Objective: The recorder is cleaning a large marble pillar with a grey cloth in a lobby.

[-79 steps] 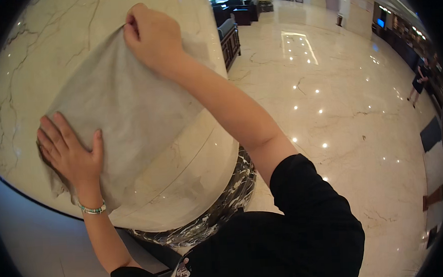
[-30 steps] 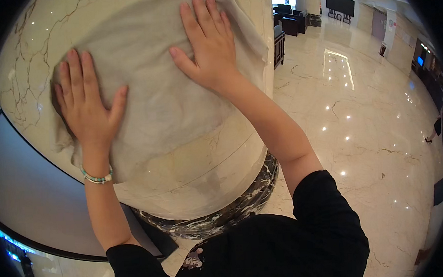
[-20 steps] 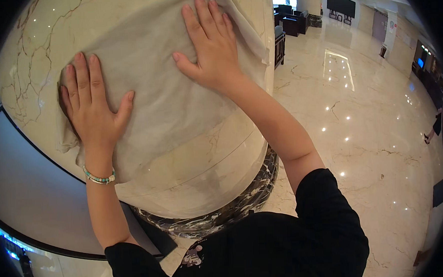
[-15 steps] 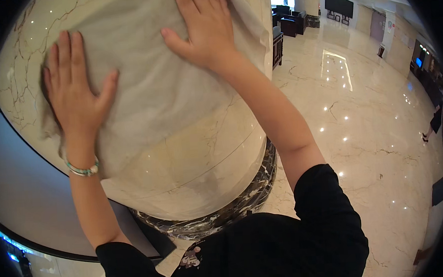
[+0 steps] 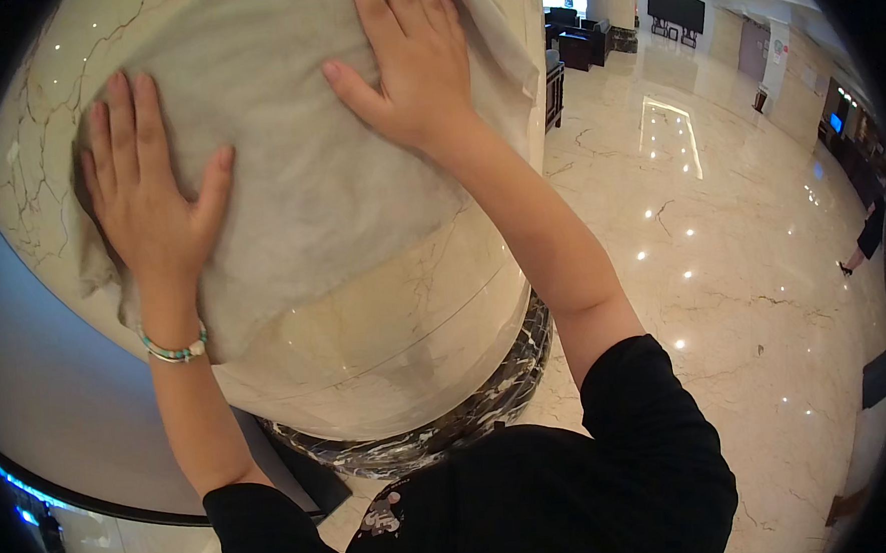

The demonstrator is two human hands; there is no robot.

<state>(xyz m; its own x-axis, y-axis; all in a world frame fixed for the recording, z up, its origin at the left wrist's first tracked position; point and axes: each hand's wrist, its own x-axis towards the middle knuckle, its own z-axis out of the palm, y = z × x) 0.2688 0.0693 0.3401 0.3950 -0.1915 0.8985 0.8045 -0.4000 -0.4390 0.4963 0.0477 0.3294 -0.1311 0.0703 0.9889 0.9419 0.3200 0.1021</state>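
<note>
A thin grey cloth [image 5: 277, 175] lies spread against the curved side of a cream marble column [image 5: 367, 351] with brown veins. My left hand [image 5: 153, 187] rests flat on the cloth's left part, its fingers stretched upward and the thumb held apart; a beaded bracelet [image 5: 174, 349] circles that wrist. Higher up on the right, my right hand [image 5: 414, 63] presses flat on the cloth, thumb out to the side and fingertips near the upper picture edge. The cloth's lower edge hangs loosely wrinkled, and its top runs out of view.
A dark marble base [image 5: 451, 426] rings the column's foot. At left, close to the column, stands a large grey panel with a black rim [image 5: 79, 396]. Glossy marble floor [image 5: 704, 293] stretches right, toward dark chairs [image 5: 579, 44], a wall screen [image 5: 676, 9] and a person [image 5: 870, 234] at the far right.
My left hand has shifted slightly, its fingertips a little lower, with the cloth still under it. My right hand stays almost in place, only its arm moving slightly.
</note>
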